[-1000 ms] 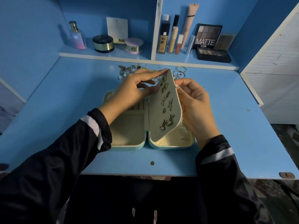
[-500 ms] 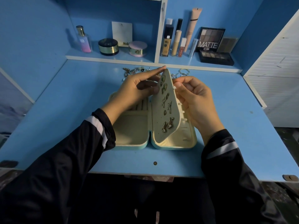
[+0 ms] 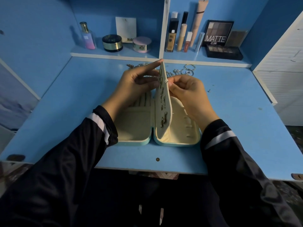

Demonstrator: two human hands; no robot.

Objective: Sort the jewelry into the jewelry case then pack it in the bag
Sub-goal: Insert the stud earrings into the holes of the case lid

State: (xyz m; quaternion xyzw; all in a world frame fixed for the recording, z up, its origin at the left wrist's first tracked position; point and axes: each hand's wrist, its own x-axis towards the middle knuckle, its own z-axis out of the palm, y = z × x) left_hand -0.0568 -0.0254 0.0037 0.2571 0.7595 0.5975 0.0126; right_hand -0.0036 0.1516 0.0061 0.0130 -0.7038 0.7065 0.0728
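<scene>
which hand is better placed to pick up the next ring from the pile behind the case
Probably the right hand: the loose rings lie just beyond it on the desk, and it only pinches the edge of the flap. The left hand holds that flap upright.

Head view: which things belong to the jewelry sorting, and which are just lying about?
Job: jewelry case, its earring panel, loose jewelry behind it.
Lying about, on the shelf: perfume bottle, round jars, makeup tubes, eyeshadow palettes.
</scene>
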